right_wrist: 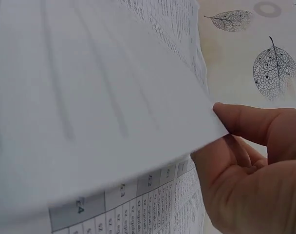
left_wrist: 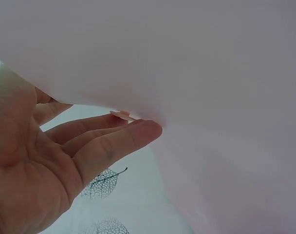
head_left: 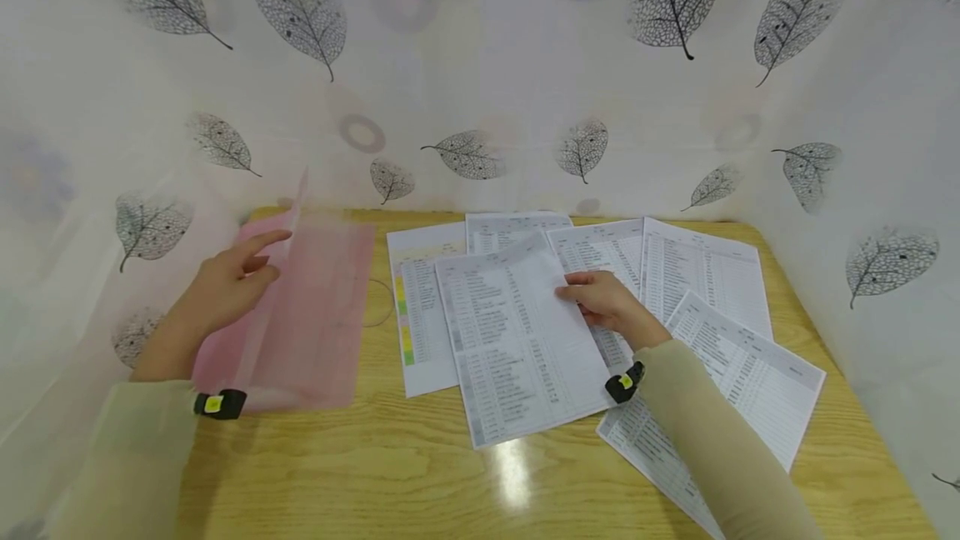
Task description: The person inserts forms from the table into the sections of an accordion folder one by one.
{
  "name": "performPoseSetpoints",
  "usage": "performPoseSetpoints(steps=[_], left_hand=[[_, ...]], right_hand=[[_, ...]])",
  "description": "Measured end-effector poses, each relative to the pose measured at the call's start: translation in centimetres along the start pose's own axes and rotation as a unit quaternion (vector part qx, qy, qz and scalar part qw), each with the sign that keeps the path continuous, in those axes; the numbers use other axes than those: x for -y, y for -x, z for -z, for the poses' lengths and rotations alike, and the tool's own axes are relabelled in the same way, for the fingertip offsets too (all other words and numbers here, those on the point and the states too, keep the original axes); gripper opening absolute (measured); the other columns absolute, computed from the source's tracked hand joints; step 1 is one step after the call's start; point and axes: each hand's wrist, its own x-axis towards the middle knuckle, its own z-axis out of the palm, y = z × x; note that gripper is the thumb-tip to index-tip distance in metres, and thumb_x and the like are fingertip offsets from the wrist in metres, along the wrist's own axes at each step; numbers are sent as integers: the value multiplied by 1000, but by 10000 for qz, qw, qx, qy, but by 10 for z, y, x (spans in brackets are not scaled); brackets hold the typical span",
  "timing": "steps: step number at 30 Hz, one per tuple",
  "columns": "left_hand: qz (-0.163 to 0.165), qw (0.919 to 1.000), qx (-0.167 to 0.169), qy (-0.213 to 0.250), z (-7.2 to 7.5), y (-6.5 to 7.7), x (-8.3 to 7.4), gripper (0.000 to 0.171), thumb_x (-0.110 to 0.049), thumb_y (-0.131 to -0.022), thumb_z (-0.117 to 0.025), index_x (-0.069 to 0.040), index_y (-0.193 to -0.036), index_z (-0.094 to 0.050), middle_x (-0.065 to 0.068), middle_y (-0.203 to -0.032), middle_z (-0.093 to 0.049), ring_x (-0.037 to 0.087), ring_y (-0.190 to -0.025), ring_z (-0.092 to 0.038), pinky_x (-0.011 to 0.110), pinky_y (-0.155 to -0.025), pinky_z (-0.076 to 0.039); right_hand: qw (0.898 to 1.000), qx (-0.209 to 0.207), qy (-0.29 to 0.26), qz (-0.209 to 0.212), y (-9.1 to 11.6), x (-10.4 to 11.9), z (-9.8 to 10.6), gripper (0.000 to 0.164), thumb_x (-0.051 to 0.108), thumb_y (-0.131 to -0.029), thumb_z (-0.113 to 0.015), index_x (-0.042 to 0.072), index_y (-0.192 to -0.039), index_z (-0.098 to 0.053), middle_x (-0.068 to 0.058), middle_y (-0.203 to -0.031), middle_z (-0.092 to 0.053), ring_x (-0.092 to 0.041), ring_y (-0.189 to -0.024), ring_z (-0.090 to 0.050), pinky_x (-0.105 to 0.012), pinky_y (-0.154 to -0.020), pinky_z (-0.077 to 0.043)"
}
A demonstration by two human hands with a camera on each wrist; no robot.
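Note:
At the left, my left hand (head_left: pixel 232 283) touches the raised, translucent cover of a pink plastic folder (head_left: pixel 322 332). Its forefinger is stretched out and its thumb stands apart from it. In the left wrist view the fingers (left_wrist: pixel 116 145) meet the edge of the pink cover (left_wrist: pixel 226 97), which hides part of the hand. My right hand (head_left: pixel 611 302) pinches the right edge of a printed sheet of paper (head_left: pixel 517 340), between thumb and forefinger. The right wrist view shows the same sheet (right_wrist: pixel 114 107) lifted at that corner, above other printed pages.
Several printed sheets lie spread on the wooden table (head_left: pixel 360 473), among them one with yellow and green marks (head_left: pixel 423 307) and one at the right (head_left: pixel 750 382). A thin ring-shaped line (head_left: pixel 392 307) shows beside the folder. A leaf-patterned curtain (head_left: pixel 480 90) surrounds the table.

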Motion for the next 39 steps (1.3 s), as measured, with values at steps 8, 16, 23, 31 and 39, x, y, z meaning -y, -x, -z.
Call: performPoseSetpoints(steps=[8,16,23,31,39], left_hand=[[-41,10000,-49,-44,0,-1,0,57,-28,-112,-43,-14,-166,-34,34,-160,-40,60,-138,-47,56,-90,-50],[-95,9999,-47,-4,1,1,0,56,-28,-112,-43,-15,-166,-34,33,-161,-39,60,-138,-46,58,-91,-50],[-43,10000,-3,16,1,1,1,57,-29,-112,-43,-16,-167,-32,33,-163,-37,61,-140,-44,65,-94,-49],[-41,10000,13,13,0,1,2,57,-28,-112,-43,-16,-166,-33,32,-164,-36,61,-140,-44,65,-95,-50],[-105,9999,-42,44,-1,1,-1,56,-28,-111,-44,-18,-166,-34,29,-166,-35,59,-140,-46,67,-98,-50]], right_hand=[[9948,239,-897,411,-5,-2,-4,61,17,-108,-59,-6,-160,-36,5,-97,-75,-8,-85,-74,-26,-74,-61],[9936,587,-915,306,-7,1,-11,48,17,-109,-55,-10,-148,-47,-2,-97,-78,-14,-85,-77,-31,-74,-63],[9896,359,-1320,442,-6,8,-18,51,16,-109,-57,-8,-152,-46,2,-98,-78,-11,-88,-77,-28,-75,-62],[9832,392,-1647,681,-6,23,-31,49,15,-109,-55,-8,-152,-46,2,-99,-76,-9,-87,-76,-25,-76,-61],[9798,372,-1806,780,-5,45,-48,46,16,-108,-58,-7,-148,-52,-1,-104,-77,-10,-90,-77,-26,-78,-62]])
